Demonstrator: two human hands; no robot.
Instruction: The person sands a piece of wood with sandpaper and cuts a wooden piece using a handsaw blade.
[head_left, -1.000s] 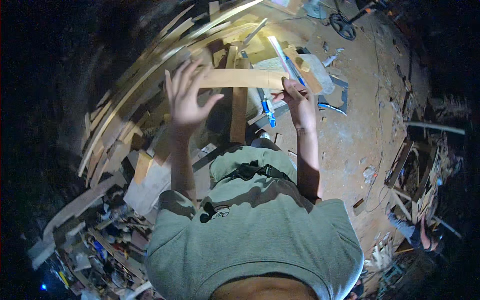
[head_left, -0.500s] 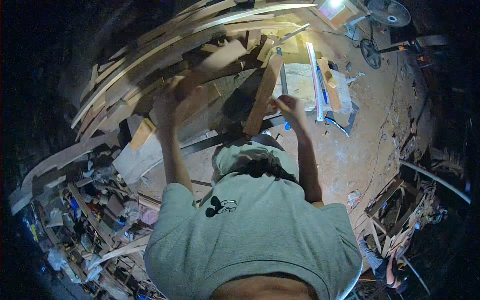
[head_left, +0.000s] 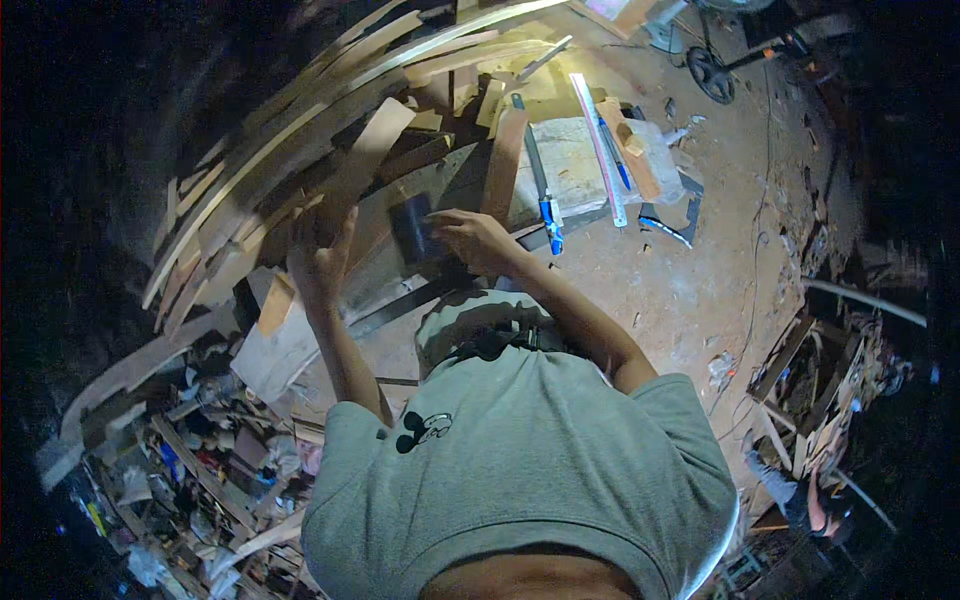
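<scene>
At the left of the work area my left hand (head_left: 320, 262) is closed around the lower end of a light wooden board (head_left: 378, 143), which slants up and away to the right. My right hand (head_left: 475, 240) reaches in from the right with its fingers together. At its fingertips is a dark, blurred rectangular shape (head_left: 408, 228); I cannot tell what it is or how firmly it is gripped. A reddish-brown wooden board (head_left: 505, 165) leans just beyond this hand. Beside that lies a handsaw (head_left: 540, 175) with a blue handle.
A ruler (head_left: 600, 150), a blue pen (head_left: 614, 155) and a wooden piece (head_left: 632, 150) lie on a pale slab (head_left: 570, 165). Long planks (head_left: 330, 95) are stacked at the far left. Scrap clutter (head_left: 220, 470) covers the lower left. A pedestal fan (head_left: 710, 75) stands at upper right.
My left hand has moved left and nearer, bringing the board with it. My right hand has swung left from beside the brown board to the dark shape. The whole view has shifted.
</scene>
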